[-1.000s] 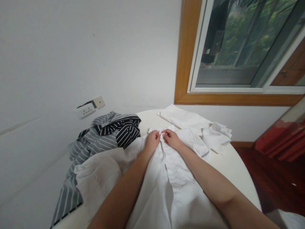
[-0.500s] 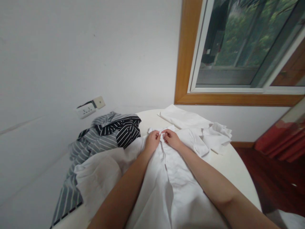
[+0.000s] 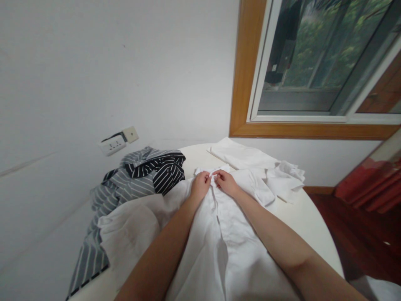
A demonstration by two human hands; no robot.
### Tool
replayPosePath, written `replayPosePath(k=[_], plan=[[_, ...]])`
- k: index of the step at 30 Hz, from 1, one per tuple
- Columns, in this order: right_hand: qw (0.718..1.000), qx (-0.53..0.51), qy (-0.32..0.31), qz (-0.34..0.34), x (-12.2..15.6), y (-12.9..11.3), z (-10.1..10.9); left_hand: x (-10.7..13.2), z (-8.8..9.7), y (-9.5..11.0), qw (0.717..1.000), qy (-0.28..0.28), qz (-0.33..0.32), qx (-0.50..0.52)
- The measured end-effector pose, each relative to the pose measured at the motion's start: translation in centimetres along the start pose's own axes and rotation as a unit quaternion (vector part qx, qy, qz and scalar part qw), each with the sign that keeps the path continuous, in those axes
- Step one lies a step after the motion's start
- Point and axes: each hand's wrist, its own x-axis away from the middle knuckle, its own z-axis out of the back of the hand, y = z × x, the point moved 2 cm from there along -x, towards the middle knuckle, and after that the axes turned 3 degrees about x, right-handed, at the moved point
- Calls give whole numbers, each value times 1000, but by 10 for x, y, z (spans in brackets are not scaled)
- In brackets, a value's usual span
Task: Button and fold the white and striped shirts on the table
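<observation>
A white shirt (image 3: 241,238) lies spread over the round table, its front opening running down the middle toward me. At the collar end, my left hand (image 3: 200,184) pinches one edge of the cloth with closed fingers. Close beside it, my right hand (image 3: 224,182) has its fingers bent and closed on the facing edge of the shirt near the top of the opening. The fingertips almost meet; any button between them is too small to make out. One sleeve (image 3: 131,221) reaches out to the left, with its cuff lying over striped cloth.
Grey and black striped clothes (image 3: 140,175) are heaped on the left of the white table (image 3: 313,225). Folded white cloth (image 3: 241,152) lies at the back right. A wall socket (image 3: 113,145) is at the left, a wood-framed window (image 3: 239,83) at the right.
</observation>
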Motion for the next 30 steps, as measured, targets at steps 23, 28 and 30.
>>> replayPosePath(k=[23, 28, 30], plan=[[997, -2, -21, -80, -5, -9, 5, -5, 7, 7, 996, -69, 63, 8], [977, 182, -70, -90, 4, -42, 17, 4, 21, 18, 990, -69, 67, -104], [960, 257, -82, -69, 18, -58, 18, 11, 23, 21, 982, -69, 75, -157]])
